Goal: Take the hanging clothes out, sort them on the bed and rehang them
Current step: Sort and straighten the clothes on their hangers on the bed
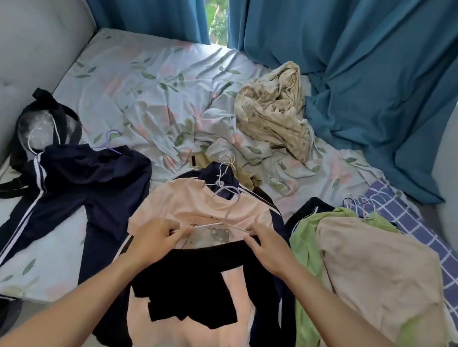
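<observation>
Both my hands, left hand (pixel 153 234) and right hand (pixel 267 246), pinch the thin white hanger (pixel 222 222) ends over the limp, light black garment (pixel 199 276) on the bed (pixel 146 88); I'd grip its waistband.

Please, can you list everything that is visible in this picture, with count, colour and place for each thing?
black garment: one, black, middle pile, over the pink shirt
hanger: one, pale, on top of the black garment, held at both ends
pink shirt: one, pale pink, middle pile
navy trousers: one, navy with white stripes, left on the bed
green garment: one, light green, right pile
beige garment: one, beige, over the green one
crumpled cloth: one, cream, patterned, far side of bed
curtains: teal, behind the bed
left hand: grip on hanger's left end
right hand: grip on hanger's right end
</observation>
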`<state>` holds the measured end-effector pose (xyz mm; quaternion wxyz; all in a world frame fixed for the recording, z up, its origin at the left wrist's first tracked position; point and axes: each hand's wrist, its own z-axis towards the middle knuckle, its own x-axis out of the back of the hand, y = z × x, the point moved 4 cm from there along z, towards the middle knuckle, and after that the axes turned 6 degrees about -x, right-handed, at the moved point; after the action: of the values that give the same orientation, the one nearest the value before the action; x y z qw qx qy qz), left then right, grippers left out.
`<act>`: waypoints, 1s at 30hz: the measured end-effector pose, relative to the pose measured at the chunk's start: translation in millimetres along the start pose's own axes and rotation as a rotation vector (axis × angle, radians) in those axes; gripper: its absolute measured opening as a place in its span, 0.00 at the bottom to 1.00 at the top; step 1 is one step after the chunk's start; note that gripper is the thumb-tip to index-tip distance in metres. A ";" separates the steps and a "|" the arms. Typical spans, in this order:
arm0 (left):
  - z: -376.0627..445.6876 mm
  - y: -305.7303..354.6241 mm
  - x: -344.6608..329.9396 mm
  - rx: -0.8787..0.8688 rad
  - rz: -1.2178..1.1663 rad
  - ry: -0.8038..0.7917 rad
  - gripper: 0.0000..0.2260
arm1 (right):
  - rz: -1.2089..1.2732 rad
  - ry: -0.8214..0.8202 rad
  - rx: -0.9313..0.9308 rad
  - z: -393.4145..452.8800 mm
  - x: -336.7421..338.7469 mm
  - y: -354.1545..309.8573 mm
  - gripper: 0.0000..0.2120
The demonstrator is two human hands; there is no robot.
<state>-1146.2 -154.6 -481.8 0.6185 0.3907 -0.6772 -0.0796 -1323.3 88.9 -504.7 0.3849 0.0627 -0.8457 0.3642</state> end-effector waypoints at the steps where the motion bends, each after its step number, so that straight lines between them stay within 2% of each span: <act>1: 17.9 -10.6 -5.6 -0.016 0.010 -0.012 0.25 | -0.015 -0.005 -0.021 16.4 -7.4 8.0 0.05; 2: 36.1 -20.3 -10.8 -0.029 0.026 -0.020 0.21 | -0.025 -0.003 -0.040 33.5 -15.3 16.1 0.07; 5: 90.6 -50.2 -28.9 -0.035 0.069 0.012 0.27 | -0.006 0.020 -0.079 82.7 -35.9 34.6 0.12; 6: 106.7 -60.8 -36.7 -0.052 0.088 0.022 0.26 | 0.005 0.044 -0.094 97.6 -41.1 40.6 0.12; 8: 133.3 -81.4 -55.1 -0.085 0.142 0.038 0.18 | 0.002 0.119 -0.108 123.3 -51.0 55.2 0.10; 10: 148.6 -94.1 -70.5 -0.115 0.245 0.059 0.12 | -0.034 0.165 -0.129 139.5 -58.3 69.9 0.14; 13: 155.2 -89.0 -88.9 -0.161 0.326 0.038 0.18 | -0.083 0.190 -0.150 146.7 -61.2 91.3 0.17; 20: 155.7 -33.0 -143.3 -0.270 0.275 -0.044 0.22 | -0.100 0.264 -0.220 114.6 -34.6 161.7 0.16; 30: 188.9 120.0 -246.2 -0.349 0.223 -0.143 0.23 | -0.069 0.348 -0.327 52.2 57.0 299.3 0.16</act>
<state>-1385.1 10.8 -643.8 0.6321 0.1938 -0.7342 -0.1544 -1510.2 281.7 -657.8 0.5420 -0.0352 -0.8119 0.2141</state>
